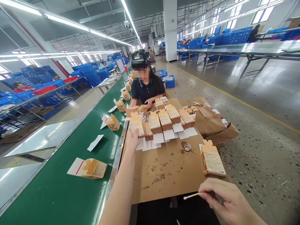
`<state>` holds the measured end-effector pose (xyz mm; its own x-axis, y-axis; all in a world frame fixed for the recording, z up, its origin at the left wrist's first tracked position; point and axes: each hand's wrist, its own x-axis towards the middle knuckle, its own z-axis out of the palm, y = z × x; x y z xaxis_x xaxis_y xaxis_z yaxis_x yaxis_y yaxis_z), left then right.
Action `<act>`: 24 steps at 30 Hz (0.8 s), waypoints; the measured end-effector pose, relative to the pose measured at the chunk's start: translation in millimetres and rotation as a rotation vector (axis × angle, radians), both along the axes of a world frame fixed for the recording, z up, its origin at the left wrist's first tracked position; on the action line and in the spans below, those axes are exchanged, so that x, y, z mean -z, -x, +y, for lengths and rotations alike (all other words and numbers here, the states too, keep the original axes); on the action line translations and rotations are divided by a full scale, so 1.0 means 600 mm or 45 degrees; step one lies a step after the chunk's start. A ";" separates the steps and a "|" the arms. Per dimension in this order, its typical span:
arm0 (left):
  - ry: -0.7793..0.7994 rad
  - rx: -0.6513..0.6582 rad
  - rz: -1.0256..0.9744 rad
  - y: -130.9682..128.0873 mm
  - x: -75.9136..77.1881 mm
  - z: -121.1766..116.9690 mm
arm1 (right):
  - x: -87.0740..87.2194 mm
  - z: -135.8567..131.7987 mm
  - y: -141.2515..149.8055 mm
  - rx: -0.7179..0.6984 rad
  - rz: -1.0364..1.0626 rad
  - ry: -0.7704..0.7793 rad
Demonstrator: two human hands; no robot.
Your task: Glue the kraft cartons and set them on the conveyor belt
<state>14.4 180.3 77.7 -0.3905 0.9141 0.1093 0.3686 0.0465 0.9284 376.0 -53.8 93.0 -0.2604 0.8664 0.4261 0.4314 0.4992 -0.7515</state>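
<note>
My right hand pinches a cotton swab above the front edge of the cardboard, its white tip pointing left. My left hand reaches forward and grips a brown and white carton at the left end of a group; part of its fingers is hidden behind the carton. Beside it, more cartons with scalloped tops lean in rows, their white flaps toward me. A single carton lies near my right hand. On the cardboard sits a small clear round dish among dark stains.
To the left runs a green conveyor belt carrying an open carton, a white packet and further cartons. A co-worker sits across, hands near several thin sticks. Brown paper hangs at the right.
</note>
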 end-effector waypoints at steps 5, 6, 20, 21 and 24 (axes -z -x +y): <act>-0.129 0.008 -0.852 0.009 0.053 -0.201 | -0.010 0.083 -0.049 0.206 -0.255 0.042; -0.026 0.053 -0.908 0.007 0.064 -0.235 | -0.011 0.109 -0.054 0.237 -0.341 0.073; 0.251 0.229 -0.650 -0.055 0.125 -0.280 | 0.035 0.278 -0.049 0.234 -0.877 0.268; 0.257 0.237 -0.652 -0.052 0.125 -0.276 | 0.031 0.272 -0.053 0.241 -0.866 0.260; 0.295 0.263 -0.633 -0.048 0.116 -0.267 | 0.017 0.235 -0.056 0.287 -0.784 0.202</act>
